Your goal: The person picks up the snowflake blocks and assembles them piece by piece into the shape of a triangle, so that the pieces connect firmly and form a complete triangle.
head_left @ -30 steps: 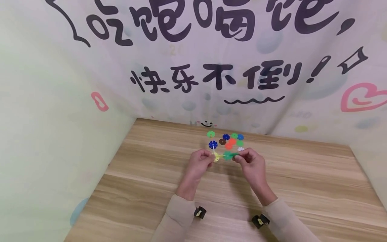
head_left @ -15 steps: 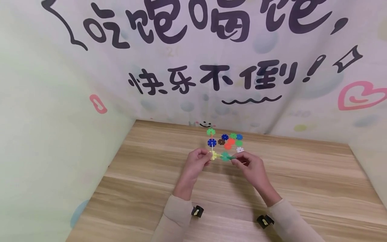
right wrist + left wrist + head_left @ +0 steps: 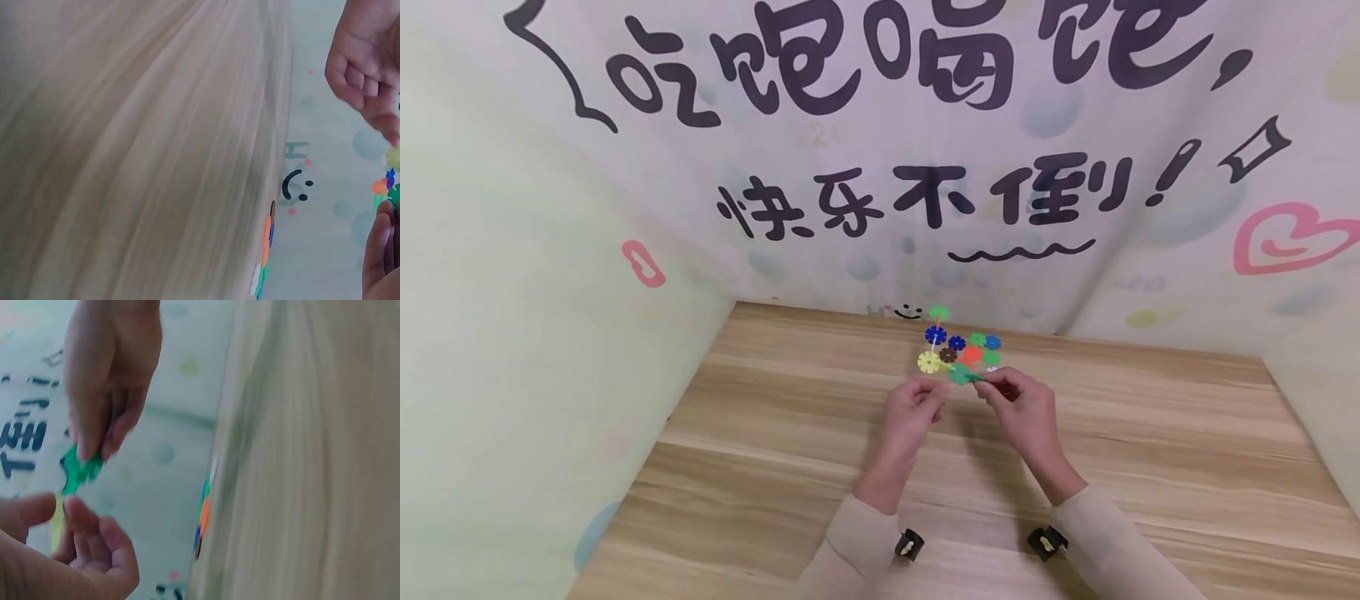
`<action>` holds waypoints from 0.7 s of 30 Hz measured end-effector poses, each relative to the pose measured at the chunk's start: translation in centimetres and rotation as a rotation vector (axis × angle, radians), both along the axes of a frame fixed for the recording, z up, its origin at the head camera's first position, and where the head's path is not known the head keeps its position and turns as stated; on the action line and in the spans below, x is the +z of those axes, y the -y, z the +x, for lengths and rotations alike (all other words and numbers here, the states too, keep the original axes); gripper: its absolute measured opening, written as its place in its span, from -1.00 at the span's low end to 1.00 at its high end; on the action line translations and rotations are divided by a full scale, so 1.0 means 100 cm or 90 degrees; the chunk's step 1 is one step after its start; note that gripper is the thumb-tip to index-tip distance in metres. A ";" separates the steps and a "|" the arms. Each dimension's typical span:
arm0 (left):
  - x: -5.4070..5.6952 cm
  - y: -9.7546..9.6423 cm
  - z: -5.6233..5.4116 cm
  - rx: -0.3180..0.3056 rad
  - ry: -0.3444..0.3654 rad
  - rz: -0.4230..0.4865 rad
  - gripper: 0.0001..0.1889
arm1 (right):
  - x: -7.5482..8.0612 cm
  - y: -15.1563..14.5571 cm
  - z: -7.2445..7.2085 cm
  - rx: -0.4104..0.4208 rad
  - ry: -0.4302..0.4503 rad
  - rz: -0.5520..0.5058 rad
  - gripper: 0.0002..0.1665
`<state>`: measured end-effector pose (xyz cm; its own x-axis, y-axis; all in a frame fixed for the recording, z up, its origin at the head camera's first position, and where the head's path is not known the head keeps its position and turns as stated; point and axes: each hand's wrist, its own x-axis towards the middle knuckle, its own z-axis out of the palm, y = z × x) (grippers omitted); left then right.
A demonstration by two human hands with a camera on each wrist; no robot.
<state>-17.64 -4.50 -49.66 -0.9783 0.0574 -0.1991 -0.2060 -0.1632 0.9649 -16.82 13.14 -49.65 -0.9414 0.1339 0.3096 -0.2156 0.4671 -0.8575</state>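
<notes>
My right hand [image 3: 1021,408] pinches the green end of a chain of slotted interlocking discs, held above the table. From that teal-green disc [image 3: 960,374] the chain runs left to a yellow disc [image 3: 928,362]. It then bends away through a dark blue disc [image 3: 936,335] to a light green disc [image 3: 939,313]. Just below the yellow disc is my left hand [image 3: 913,408], holding nothing. In the left wrist view, the left hand [image 3: 81,556] has its thumb apart from its loosely bent fingers. Above it the right hand [image 3: 112,375] grips the green disc [image 3: 81,469].
Behind the chain, loose discs lie on the wood-grain table [image 3: 760,400], among them an orange disc [image 3: 972,355], a brown disc [image 3: 948,355] and a blue disc [image 3: 993,342]. A printed cloth [image 3: 850,275] hangs along the table's back edge.
My left hand has let go of the yellow disc and drawn slightly back toward me. The chain's left part has swung away toward the cloth, while my right hand keeps its pinch.
</notes>
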 end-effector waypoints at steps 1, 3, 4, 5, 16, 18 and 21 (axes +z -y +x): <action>0.000 -0.004 0.002 0.009 0.002 0.007 -0.75 | 0.000 0.001 0.000 -0.001 0.001 -0.004 -0.94; 0.000 -0.011 0.005 0.033 0.007 0.021 -0.75 | -0.002 0.003 0.000 0.000 0.004 -0.010 -0.94; 0.001 -0.014 0.006 0.046 0.011 0.031 -0.76 | -0.003 0.005 0.000 0.001 0.006 -0.012 -0.95; 0.001 -0.016 0.007 0.059 0.016 0.041 -0.77 | -0.003 0.006 0.000 0.005 0.005 -0.013 -0.95; -0.001 -0.025 0.011 0.119 0.030 0.079 -0.86 | -0.007 0.010 -0.001 0.045 0.008 0.022 -0.90; -0.002 -0.023 0.012 0.122 0.023 0.076 -0.86 | -0.008 0.007 -0.003 0.054 0.024 0.039 -0.86; -0.003 -0.021 0.011 0.128 0.012 0.069 -0.86 | -0.009 0.000 -0.011 0.056 0.045 0.062 -0.81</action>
<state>-16.52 -2.39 -49.91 -0.9685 -0.1167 -0.2202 -0.1759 -0.3057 0.9357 -17.90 13.11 -50.56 -0.9679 0.0229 0.2504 -0.2005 0.5308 -0.8235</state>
